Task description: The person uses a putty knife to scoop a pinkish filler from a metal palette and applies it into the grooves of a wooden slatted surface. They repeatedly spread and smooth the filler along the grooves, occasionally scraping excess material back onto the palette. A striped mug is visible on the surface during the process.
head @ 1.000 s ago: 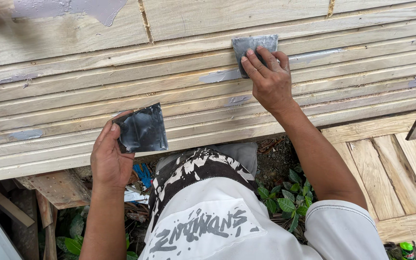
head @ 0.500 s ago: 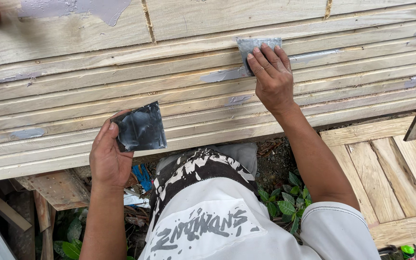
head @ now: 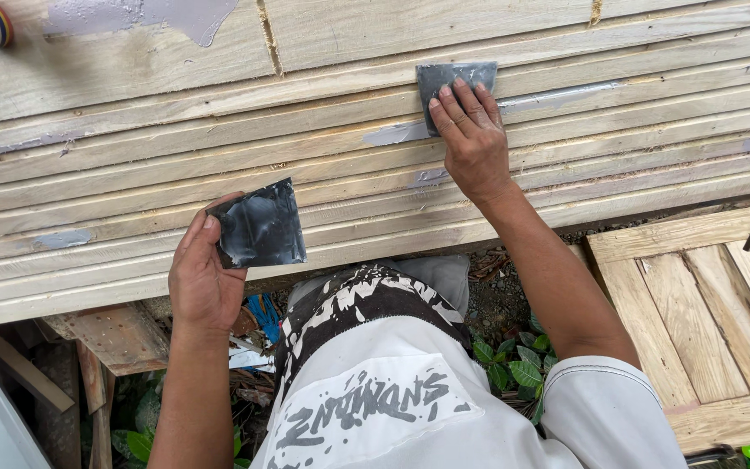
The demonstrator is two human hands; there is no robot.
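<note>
Your right hand [head: 472,143]: fingers together, flat on the grey scraper [head: 455,81], its blade edge past fingertips. Left hand [head: 204,278] pinches the dark putty-smeared square plate [head: 259,226].

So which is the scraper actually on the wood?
Start at the stack of pale wooden boards across the top. The right hand presses a small grey scraper flat against them. The other scraper, darker, sits in the left hand, lower down.

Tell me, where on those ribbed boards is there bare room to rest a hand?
Bare wood runs between the left hand with its dark square card and the right hand, which presses a grey scraper to the ribbed boards. The slatted pallet at lower right is open. Grey filler covers the top left.
</note>
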